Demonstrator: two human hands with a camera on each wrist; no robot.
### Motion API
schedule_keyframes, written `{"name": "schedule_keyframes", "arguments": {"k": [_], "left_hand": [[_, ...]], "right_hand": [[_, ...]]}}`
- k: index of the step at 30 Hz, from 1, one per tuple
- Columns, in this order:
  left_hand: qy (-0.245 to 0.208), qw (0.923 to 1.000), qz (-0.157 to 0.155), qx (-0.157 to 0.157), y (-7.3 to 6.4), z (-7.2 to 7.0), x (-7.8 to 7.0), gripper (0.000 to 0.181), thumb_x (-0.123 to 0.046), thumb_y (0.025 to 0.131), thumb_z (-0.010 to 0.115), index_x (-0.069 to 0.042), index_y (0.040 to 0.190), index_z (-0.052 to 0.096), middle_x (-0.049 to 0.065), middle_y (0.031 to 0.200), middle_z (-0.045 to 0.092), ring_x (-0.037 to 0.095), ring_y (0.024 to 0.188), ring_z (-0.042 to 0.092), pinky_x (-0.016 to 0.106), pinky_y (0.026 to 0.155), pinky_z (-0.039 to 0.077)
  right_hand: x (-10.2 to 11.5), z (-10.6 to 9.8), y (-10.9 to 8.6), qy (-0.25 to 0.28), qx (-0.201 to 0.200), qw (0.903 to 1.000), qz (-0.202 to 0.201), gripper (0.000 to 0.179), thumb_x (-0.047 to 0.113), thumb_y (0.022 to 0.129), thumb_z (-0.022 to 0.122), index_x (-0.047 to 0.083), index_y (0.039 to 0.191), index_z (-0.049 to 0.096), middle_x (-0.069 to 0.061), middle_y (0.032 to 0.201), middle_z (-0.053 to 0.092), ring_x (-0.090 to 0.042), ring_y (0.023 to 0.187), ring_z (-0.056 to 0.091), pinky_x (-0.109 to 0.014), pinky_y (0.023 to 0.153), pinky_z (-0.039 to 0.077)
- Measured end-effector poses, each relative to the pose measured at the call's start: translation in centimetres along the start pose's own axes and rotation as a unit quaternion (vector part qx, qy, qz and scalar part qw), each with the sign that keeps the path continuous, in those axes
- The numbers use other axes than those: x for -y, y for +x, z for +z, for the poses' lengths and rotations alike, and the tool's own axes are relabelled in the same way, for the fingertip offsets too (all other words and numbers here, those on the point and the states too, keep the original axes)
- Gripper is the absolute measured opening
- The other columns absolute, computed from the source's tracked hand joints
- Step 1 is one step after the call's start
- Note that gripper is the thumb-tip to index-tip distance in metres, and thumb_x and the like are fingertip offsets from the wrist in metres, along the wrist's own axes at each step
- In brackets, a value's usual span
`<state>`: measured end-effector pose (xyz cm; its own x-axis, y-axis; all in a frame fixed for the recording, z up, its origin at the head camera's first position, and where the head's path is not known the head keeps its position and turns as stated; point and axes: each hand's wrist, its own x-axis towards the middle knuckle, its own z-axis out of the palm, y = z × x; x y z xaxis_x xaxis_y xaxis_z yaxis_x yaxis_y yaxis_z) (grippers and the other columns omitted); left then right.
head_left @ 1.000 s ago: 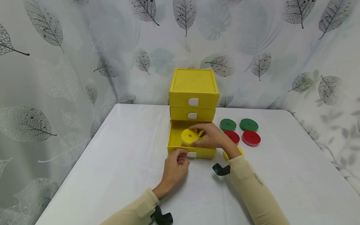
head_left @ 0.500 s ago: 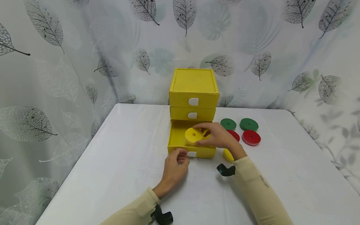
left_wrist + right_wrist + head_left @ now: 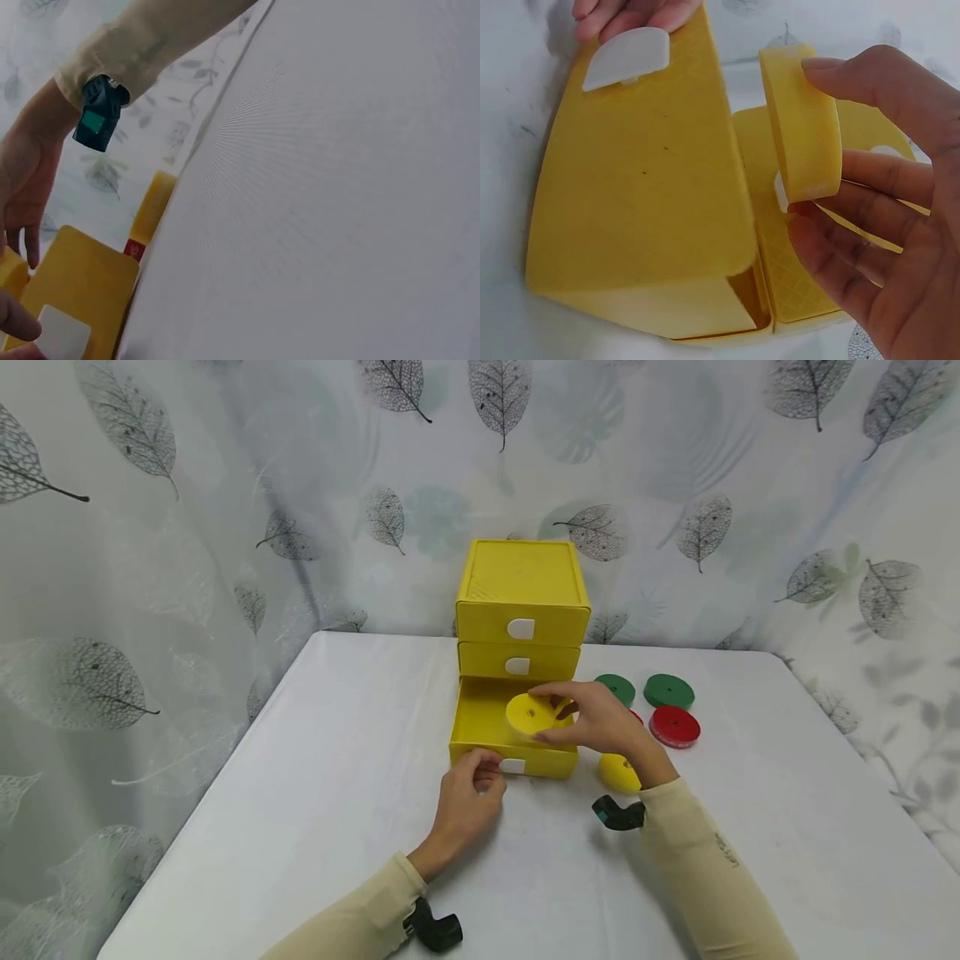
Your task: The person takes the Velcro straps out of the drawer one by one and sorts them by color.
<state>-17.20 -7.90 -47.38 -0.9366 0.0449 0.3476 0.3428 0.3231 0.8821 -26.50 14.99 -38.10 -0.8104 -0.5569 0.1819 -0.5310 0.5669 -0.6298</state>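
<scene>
My right hand point(image 3: 600, 718) holds a yellow ribbon roll point(image 3: 528, 716) between thumb and fingers, over the pulled-out bottom drawer point(image 3: 467, 714) of a yellow drawer unit point(image 3: 522, 575). In the right wrist view the ribbon roll point(image 3: 802, 124) stands on edge, its band toward the palm, above the drawer front point(image 3: 645, 172). At the drawer's front, my left hand point(image 3: 467, 806) pinches the edge of the white handle point(image 3: 513, 766). The left wrist view shows its fingertips point(image 3: 16, 319) at that handle point(image 3: 64, 331).
Right of the unit lie two green rolls point(image 3: 669, 691), two red rolls point(image 3: 675, 727), one mostly behind my right hand, and another yellow roll point(image 3: 618, 773). The upper two drawers point(image 3: 522, 625) are closed. A leaf-print curtain point(image 3: 337, 485) hangs behind the white table point(image 3: 337, 735).
My right hand has moved to the right with the yellow ribbon roll, from the drawer's middle toward its right side. The left hand stays at the handle. The head view has shifted slightly.
</scene>
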Motion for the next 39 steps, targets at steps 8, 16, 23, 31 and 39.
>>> {"name": "schedule_keyframes", "arguments": {"k": [8, 16, 23, 31, 39], "left_hand": [[-0.010, 0.9999, 0.007, 0.002, 0.3, -0.2, 0.2, 0.024, 0.001, 0.088, 0.061, 0.003, 0.111, 0.068, 0.017, 0.104, 0.068, 0.021, 0.088, 0.068, 0.033, 0.081, 0.059], [-0.018, 0.9998, 0.006, 0.004, 0.6, -0.2, 0.3, 0.026, 0.002, 0.088, 0.061, 0.005, 0.112, 0.068, 0.018, 0.105, 0.067, 0.021, 0.089, 0.068, 0.032, 0.082, 0.058], [-0.022, 0.9997, -0.002, 0.006, 0.7, -0.2, 0.5, 0.027, 0.003, 0.087, 0.062, 0.006, 0.114, 0.067, 0.018, 0.107, 0.066, 0.022, 0.091, 0.068, 0.031, 0.083, 0.058], [-0.027, 0.9994, -0.010, 0.022, 1.0, -0.4, 0.8, 0.030, 0.001, 0.088, 0.063, 0.007, 0.118, 0.066, 0.019, 0.110, 0.066, 0.023, 0.094, 0.068, 0.034, 0.087, 0.058], [-0.025, 0.9992, -0.009, 0.030, 1.2, -0.3, 1.0, 0.034, -0.001, 0.088, 0.061, 0.005, 0.121, 0.065, 0.019, 0.115, 0.065, 0.031, 0.104, 0.067, 0.037, 0.091, 0.057]], "right_hand": [[-0.1, -0.6, -0.6, 0.000, -0.006, 1.0000, 0.004, 0.063, 0.029, 0.082, 0.090, 0.010, 0.137, 0.067, -0.001, 0.119, 0.069, -0.022, 0.106, 0.060, -0.044, 0.094, 0.056], [-0.6, -1.7, -1.6, -0.014, -0.012, 0.9998, 0.006, 0.064, 0.029, 0.082, 0.090, 0.009, 0.139, 0.066, -0.003, 0.120, 0.068, -0.025, 0.106, 0.061, -0.047, 0.092, 0.056], [-1.3, -2.4, -2.7, -0.025, -0.023, 0.9994, 0.000, 0.063, 0.027, 0.083, 0.089, 0.009, 0.138, 0.066, -0.006, 0.124, 0.068, -0.025, 0.104, 0.062, -0.049, 0.087, 0.058], [-1.6, -3.3, -4.2, -0.031, -0.039, 0.9987, 0.011, 0.059, 0.027, 0.083, 0.089, 0.009, 0.136, 0.068, -0.007, 0.121, 0.070, -0.026, 0.104, 0.065, -0.049, 0.086, 0.059], [-2.2, -4.6, -5.2, -0.039, -0.046, 0.9979, 0.024, 0.057, 0.025, 0.084, 0.088, 0.007, 0.135, 0.068, -0.008, 0.118, 0.071, -0.029, 0.102, 0.066, -0.048, 0.085, 0.060]]}}
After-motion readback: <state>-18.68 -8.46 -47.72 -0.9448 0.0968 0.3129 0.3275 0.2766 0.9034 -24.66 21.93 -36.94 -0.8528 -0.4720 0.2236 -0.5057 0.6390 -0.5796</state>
